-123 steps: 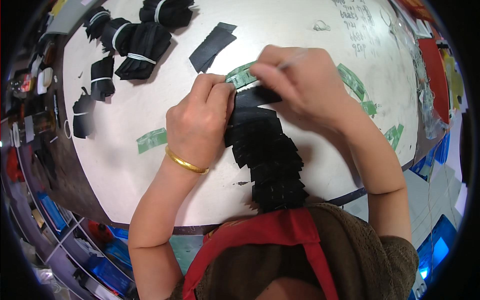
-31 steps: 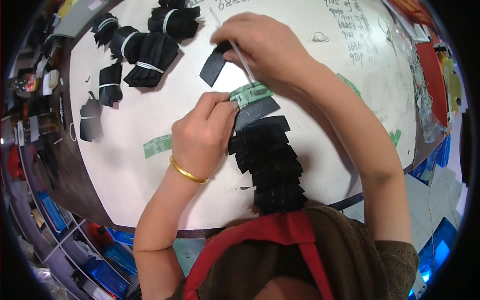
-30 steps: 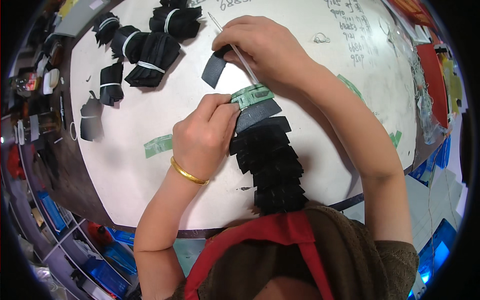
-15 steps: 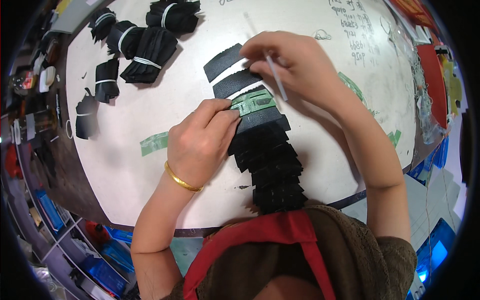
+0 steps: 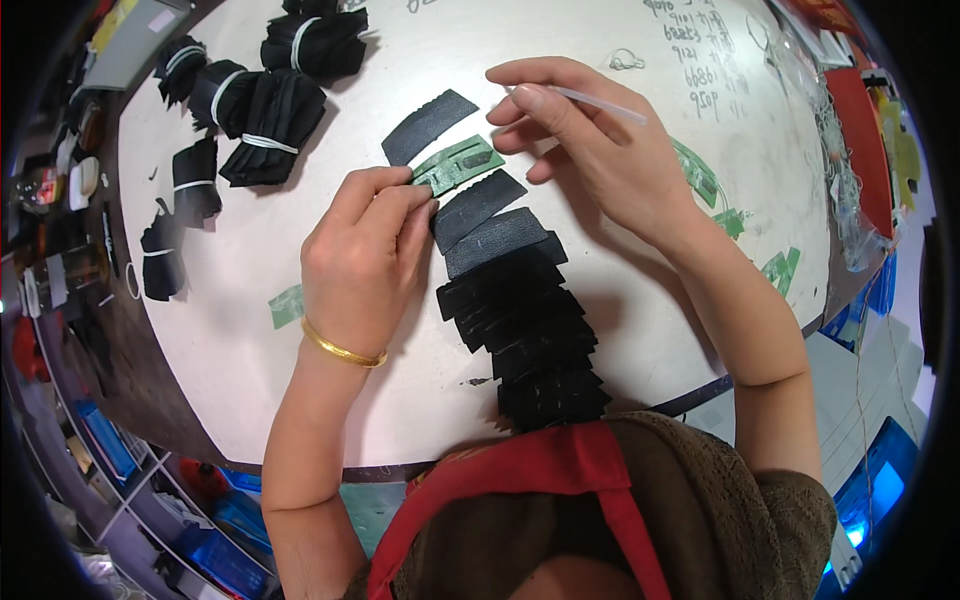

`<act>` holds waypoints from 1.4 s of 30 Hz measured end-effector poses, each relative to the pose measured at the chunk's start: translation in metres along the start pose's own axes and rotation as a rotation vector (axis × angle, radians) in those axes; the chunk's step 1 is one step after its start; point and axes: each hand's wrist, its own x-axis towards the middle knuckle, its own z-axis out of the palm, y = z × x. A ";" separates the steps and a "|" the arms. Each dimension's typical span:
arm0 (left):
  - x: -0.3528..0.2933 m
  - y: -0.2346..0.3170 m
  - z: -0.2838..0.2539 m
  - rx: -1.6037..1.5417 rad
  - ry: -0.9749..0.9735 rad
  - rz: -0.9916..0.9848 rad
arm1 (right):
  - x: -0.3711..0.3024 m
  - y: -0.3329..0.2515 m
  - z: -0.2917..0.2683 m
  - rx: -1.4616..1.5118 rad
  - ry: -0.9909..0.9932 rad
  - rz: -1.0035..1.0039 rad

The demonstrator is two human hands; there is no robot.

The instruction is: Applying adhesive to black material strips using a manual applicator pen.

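Note:
My left hand [image 5: 362, 240] pinches the left end of a curved green template [image 5: 458, 166] with a slot in it. The template lies between a separate black leather-like strip [image 5: 430, 126] beyond it and another black strip [image 5: 482, 208] on its near side; whether a strip is under it is hidden. My right hand [image 5: 600, 150] hovers just right of the template, a thin whitish stick [image 5: 612, 106] held across its fingers, the fingertips spread apart. Nearer to me, a row of overlapping black strips [image 5: 525, 330] runs down toward the table edge.
Several bundles of black strips [image 5: 272, 130] tied with white bands lie at the far left of the white table [image 5: 640, 330]. A green piece [image 5: 287, 306] lies by my left wrist, more green pieces [image 5: 700, 172] beyond my right forearm. Clear plastic bags [image 5: 815, 130] hang along the right edge.
My left hand has moved the green template away from me, up the row to a farther strip. My right hand has lifted off the strips, and the stick now lies across its fingers.

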 end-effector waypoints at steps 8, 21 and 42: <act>0.000 0.001 0.003 0.015 0.034 0.002 | 0.003 0.003 0.004 -0.001 -0.003 -0.052; -0.001 0.004 0.002 -0.013 0.028 -0.011 | 0.023 0.005 0.021 -0.886 -0.020 -0.681; 0.000 0.001 0.004 0.036 0.044 0.034 | 0.004 0.012 0.021 -0.902 0.047 -0.744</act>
